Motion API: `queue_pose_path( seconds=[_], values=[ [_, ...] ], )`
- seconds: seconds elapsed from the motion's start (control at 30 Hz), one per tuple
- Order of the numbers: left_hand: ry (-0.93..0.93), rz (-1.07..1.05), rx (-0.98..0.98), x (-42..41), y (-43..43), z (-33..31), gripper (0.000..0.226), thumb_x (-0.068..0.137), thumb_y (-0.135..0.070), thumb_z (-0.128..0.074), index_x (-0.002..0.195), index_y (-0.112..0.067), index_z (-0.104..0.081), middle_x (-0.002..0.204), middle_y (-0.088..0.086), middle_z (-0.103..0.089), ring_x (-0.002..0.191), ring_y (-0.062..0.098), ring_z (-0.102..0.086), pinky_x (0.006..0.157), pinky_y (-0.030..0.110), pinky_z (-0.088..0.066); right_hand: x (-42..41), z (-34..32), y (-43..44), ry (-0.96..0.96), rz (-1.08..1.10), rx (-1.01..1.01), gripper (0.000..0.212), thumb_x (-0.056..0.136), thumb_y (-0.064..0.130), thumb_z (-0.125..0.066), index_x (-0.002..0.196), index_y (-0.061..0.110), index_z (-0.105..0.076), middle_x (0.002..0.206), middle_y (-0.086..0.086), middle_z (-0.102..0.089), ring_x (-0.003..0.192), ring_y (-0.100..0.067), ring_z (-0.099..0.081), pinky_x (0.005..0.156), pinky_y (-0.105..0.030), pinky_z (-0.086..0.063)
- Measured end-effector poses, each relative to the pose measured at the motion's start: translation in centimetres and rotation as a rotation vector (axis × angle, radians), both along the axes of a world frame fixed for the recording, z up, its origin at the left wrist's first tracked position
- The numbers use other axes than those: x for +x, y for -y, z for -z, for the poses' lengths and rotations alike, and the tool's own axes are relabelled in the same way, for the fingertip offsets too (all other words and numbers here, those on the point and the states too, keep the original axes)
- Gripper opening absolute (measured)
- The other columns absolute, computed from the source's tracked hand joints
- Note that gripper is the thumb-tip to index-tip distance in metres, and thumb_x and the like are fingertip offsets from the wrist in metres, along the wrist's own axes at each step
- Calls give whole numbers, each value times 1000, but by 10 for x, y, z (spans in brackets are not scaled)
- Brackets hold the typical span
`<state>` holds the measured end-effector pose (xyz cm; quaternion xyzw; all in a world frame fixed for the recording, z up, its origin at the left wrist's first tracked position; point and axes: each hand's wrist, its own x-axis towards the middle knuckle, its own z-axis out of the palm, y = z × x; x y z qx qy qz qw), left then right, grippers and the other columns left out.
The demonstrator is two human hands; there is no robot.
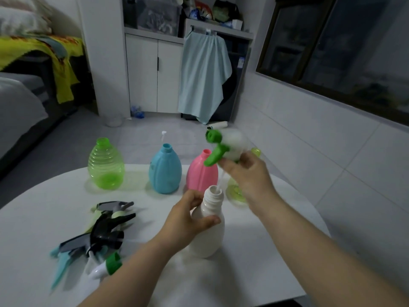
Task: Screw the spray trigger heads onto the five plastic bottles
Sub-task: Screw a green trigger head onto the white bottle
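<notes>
My left hand (pixel 188 216) grips the neck of a white bottle (pixel 208 235) standing on the white table (pixel 44 218). My right hand (pixel 245 171) holds a white-and-green spray trigger head (pixel 223 147) above it, motion-blurred, with its dip tube reaching down into the bottle's open mouth. Open-necked bottles stand in a row behind: clear green (pixel 105 165), blue (pixel 164 170), pink (pixel 202 171). A yellow-green bottle (pixel 238 191) is mostly hidden behind my right hand. Several loose trigger heads (pixel 99 240) lie piled at the left front.
The table's curved far edge runs just behind the bottle row, with tiled floor beyond. A bed sits at the far left, white cabinets and a hanging pale-blue cloth (pixel 203 76) at the back, a window on the right wall.
</notes>
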<state>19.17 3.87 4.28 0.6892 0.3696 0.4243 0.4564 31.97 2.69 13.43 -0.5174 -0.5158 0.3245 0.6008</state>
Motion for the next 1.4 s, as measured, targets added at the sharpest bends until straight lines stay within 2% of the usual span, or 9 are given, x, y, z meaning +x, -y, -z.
queue_pose_path(
  seconds=[0.33, 0.53, 0.73, 0.83, 0.97, 1.07, 1.2, 1.33, 1.4],
  values=[
    [10, 46, 11, 0, -4, 1, 50, 60, -18, -78, 89, -42, -46, 98, -23, -57, 99, -4, -54, 81, 10, -42, 0, 36, 15, 24, -203, -181, 13, 72, 14, -67, 81, 23, -63, 80, 8, -67, 72, 3, -63, 64, -9, -48],
    [74, 42, -17, 0, -2, 2, 55, 60, -9, -78, 95, -40, -48, 99, -17, -61, 99, 2, -58, 85, 10, -44, -12, 44, 14, 25, -108, -120, 26, 66, 8, -73, 85, 22, -61, 77, 8, -67, 70, 2, -64, 63, -10, -49],
    [56, 52, -33, -1, -3, 1, 40, 60, -9, -78, 87, -26, -54, 94, -7, -64, 96, 11, -60, 90, 27, -45, -7, 42, 16, 47, -185, -168, 39, 66, 6, -72, 97, 23, -55, 83, 8, -67, 78, 3, -64, 66, -11, -50],
    [47, 48, -39, -1, -3, 1, 38, 60, -9, -78, 87, -20, -55, 99, 7, -65, 99, 20, -60, 93, 35, -44, 11, 32, 23, 151, -276, -295, 66, 63, 9, -75, 118, 23, -41, 112, -4, -62, 100, -11, -61, 82, -24, -52],
    [44, 47, -45, -1, -4, 0, 39, 60, -8, -78, 83, -27, -53, 97, 2, -63, 100, 21, -59, 93, 34, -44, 36, -25, 23, 280, -345, -318, 110, 39, 33, -75, 134, 30, -20, 117, 11, -44, 98, 1, -52, 77, -20, -48],
    [38, 48, -49, -1, -4, 1, 39, 59, -13, -78, 82, -32, -52, 93, -6, -63, 97, 15, -59, 87, 25, -45, 28, -67, 12, 649, -521, -383, 86, 48, 31, -79, 120, 40, -32, 108, 22, -50, 96, 3, -57, 75, -13, -51],
    [10, 38, -54, -1, -4, -1, 39, 59, -17, -79, 79, -34, -50, 91, -13, -61, 95, 12, -58, 84, 23, -43, -6, -69, -2, 1302, -477, -416, 63, 64, 20, -73, 120, 26, -42, 100, 7, -53, 83, -9, -53, 66, -17, -43],
    [-46, -35, -38, 2, 2, -5, 38, 61, -22, -78, 86, -25, -50, 100, 1, -62, 101, 18, -56, 90, 35, -44, -9, -54, -3, 1275, -371, -398, 36, 65, 21, -72, 87, 26, -44, 75, 11, -47, 61, -4, -47, 41, -8, -36],
    [-106, -51, -15, 3, 6, -5, 45, 64, -25, -75, 101, -19, -50, 109, 3, -61, 104, 20, -54, 92, 36, -44, -5, -52, -3, 1226, -320, -394, 39, 63, 26, -73, 75, 28, -36, 69, 14, -46, 55, -2, -49, 37, -6, -34]
  ],
)
